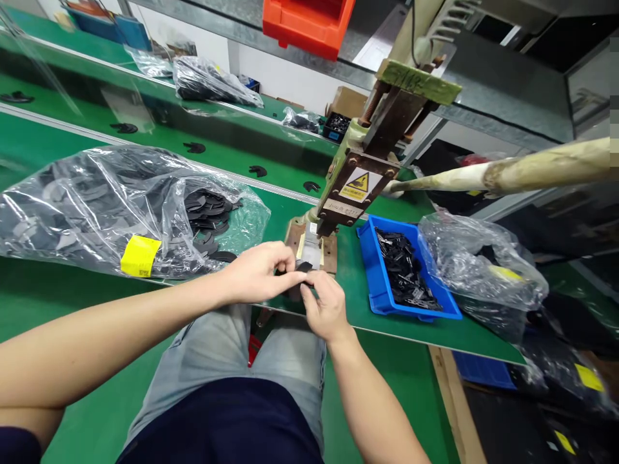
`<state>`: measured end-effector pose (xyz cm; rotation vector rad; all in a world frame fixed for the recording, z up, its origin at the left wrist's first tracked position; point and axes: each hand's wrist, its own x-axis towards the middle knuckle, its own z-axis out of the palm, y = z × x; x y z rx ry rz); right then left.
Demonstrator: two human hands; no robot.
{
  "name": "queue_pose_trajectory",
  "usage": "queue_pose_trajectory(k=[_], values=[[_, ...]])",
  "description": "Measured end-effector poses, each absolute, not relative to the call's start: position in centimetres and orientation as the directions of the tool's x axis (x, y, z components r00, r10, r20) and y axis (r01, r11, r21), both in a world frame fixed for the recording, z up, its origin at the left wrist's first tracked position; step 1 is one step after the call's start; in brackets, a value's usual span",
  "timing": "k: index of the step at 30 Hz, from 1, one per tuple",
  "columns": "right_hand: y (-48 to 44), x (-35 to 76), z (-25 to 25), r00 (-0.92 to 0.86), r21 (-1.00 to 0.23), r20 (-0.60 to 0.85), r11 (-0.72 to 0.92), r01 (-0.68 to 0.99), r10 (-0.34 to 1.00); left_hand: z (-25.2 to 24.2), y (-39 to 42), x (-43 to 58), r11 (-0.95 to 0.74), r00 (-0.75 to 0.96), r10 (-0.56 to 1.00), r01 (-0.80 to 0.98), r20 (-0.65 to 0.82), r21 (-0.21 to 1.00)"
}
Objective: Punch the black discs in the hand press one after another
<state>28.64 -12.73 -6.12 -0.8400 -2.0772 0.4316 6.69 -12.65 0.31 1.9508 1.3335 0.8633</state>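
Observation:
Just in front of the hand press (353, 180), my two hands meet over a dark curved plastic part (304, 265). My left hand (261, 274) pinches it from the left, thumb stretched toward the right hand. Closed at the part's right end is my right hand (326, 301), its thumb and index finger pressed together; the fingers partly cover what they grip. Directly beyond the fingers lies the press's metal fixture (312, 248). Left of it, a clear plastic bag (97, 206) spills similar black curved parts (207, 209).
To the right stands a blue bin (370, 277) of small black pieces, beside another plastic bag (483, 264). The press's long lever (507, 171) reaches out rightward. Several curved parts lie spaced along the green strip behind. An orange bin (309, 29) hangs above.

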Motion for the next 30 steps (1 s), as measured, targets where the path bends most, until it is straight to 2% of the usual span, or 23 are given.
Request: queue_pose_trajectory(k=[2,9,13,18,24,27,30], values=[[-12.8,28.8,-6.2,-0.447,-0.541,0.583,0.734,0.410,0.679,-0.3,-12.6,6.9,-0.310,0.328,0.934,0.540,0.143,0.783],[-13.3,29.4,-6.2,-0.453,-0.532,0.569,0.727,0.434,0.686,-1.9,-12.1,7.1,-0.156,0.327,0.945,0.510,-0.023,0.846],[-13.3,29.5,-6.2,-0.424,-0.554,0.542,0.688,0.469,0.726,-1.4,-12.4,7.4,-0.128,0.307,0.950,0.526,-0.048,0.841],[-13.2,29.5,-6.0,-0.440,-0.539,0.565,0.715,0.445,0.699,-0.9,-12.4,7.7,-0.119,0.294,0.954,0.535,-0.052,0.837],[-13.5,29.5,-6.1,-0.433,-0.545,0.588,0.730,0.411,0.683,-1.8,-11.8,7.8,0.013,0.368,0.917,0.356,-0.153,0.934],[-13.8,29.8,-6.4,-0.408,-0.586,0.576,0.706,0.398,0.708,-2.4,-11.8,7.7,0.022,0.388,0.912,0.285,-0.136,0.958],[-14.1,30.4,-6.4,-0.365,-0.653,0.544,0.654,0.382,0.755,-2.7,-12.0,7.8,-0.028,0.319,0.947,0.241,-0.051,0.970]])
